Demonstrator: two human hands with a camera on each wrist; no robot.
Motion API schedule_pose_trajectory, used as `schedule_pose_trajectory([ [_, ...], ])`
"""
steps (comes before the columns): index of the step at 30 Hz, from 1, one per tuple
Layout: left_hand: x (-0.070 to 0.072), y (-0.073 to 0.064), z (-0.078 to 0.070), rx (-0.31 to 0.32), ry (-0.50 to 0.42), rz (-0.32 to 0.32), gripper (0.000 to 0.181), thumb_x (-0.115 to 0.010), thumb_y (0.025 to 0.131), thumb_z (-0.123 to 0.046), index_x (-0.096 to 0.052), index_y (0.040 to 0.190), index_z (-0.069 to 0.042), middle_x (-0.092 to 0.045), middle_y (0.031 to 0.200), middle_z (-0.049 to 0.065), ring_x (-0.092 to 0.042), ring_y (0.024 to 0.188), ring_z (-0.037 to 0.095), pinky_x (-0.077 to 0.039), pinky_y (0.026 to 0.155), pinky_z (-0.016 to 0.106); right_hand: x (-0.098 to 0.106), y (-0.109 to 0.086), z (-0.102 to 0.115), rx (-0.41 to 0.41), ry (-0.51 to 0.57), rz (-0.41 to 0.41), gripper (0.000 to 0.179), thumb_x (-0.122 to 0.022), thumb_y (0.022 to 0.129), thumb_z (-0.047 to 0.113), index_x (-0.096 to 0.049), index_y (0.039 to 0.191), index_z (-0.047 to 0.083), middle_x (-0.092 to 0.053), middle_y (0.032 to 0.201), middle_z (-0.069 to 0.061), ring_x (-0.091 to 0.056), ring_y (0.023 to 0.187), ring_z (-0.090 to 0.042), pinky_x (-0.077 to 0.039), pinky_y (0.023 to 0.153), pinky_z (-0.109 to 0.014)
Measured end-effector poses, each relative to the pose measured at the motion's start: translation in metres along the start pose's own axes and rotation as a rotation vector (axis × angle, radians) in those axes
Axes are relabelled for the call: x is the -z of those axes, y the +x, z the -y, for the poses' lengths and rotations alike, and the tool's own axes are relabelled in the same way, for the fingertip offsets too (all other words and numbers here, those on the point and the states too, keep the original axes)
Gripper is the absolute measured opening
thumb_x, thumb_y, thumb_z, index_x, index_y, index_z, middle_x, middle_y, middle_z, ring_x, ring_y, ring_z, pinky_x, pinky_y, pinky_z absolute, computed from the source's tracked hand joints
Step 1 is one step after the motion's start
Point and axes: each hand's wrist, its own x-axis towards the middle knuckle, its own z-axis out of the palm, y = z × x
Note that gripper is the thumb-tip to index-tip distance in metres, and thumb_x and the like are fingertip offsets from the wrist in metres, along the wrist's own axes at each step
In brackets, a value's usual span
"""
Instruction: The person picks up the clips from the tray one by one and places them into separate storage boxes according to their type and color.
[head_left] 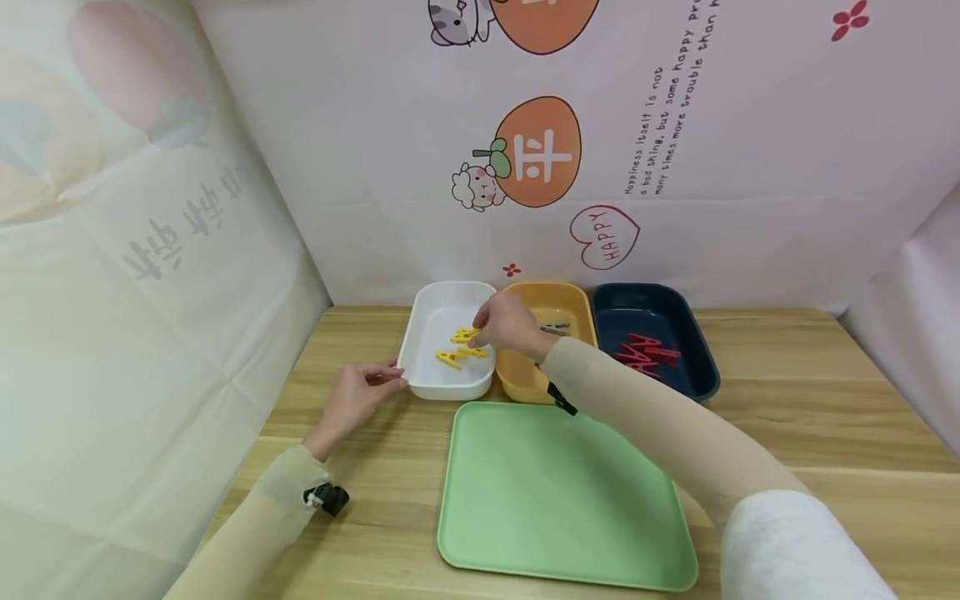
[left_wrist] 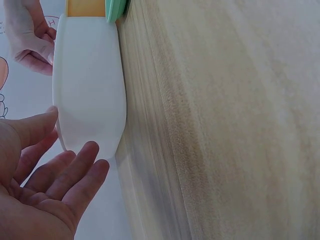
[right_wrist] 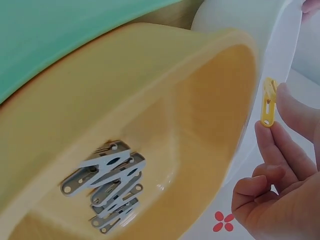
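My left hand (head_left: pixel 358 400) is at the left side of the white bin (head_left: pixel 450 390). Its thumb and fingertips touch the rim and outer wall, fingers loosely bent, as the left wrist view also shows. Over the white bin's right side, my right hand (head_left: pixel 508 323) pinches a small yellow clothespin (right_wrist: pixel 268 102) between thumb and fingers, the other fingers curled in. Several more yellow clothespins (head_left: pixel 450 358) lie on the floor of the white bin, below and left of the right hand, which partly hides that area.
A yellow-orange bin (head_left: pixel 555 292) with several grey clothespins (right_wrist: pixel 112 175) adjoins the white one. Right of it, a navy bin (head_left: pixel 697 367) holds red clothespins (head_left: pixel 641 354). In front lies a green tray (head_left: pixel 555 492) on the wooden table (head_left: pixel 787 392); the right forearm crosses above it.
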Motion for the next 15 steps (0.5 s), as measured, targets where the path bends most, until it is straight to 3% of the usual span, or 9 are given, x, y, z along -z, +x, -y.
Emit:
schedule_pose_trajectory([
  [7, -0.001, 0.001, 0.0, -0.003, 0.012, -0.001, 0.021, -0.086, 0.09, -0.01, -0.081, 0.106, 0.002, -0.072, 0.127, 0.017, -0.074, 0.107, 0.034, -0.062, 0.083, 0.034, -0.005, 0.003, 0.002, -0.021, 0.024, 0.025, 0.03, -0.095, 0.081, 0.017, -0.081, 0.107, 0.006, -0.074, 0.099, -0.003, -0.065, 0.092, -0.023, -0.059, 0.078, -0.031],
  [15, -0.001, 0.001, 0.001, -0.012, 0.022, 0.002, 0.02, -0.086, 0.091, -0.012, -0.081, 0.105, 0.002, -0.072, 0.127, 0.016, -0.074, 0.107, 0.032, -0.062, 0.084, 0.039, -0.013, 0.005, -0.001, -0.006, -0.025, 0.045, 0.037, -0.095, 0.081, 0.021, -0.081, 0.11, 0.005, -0.075, 0.101, -0.003, -0.065, 0.093, -0.022, -0.057, 0.079, -0.033],
])
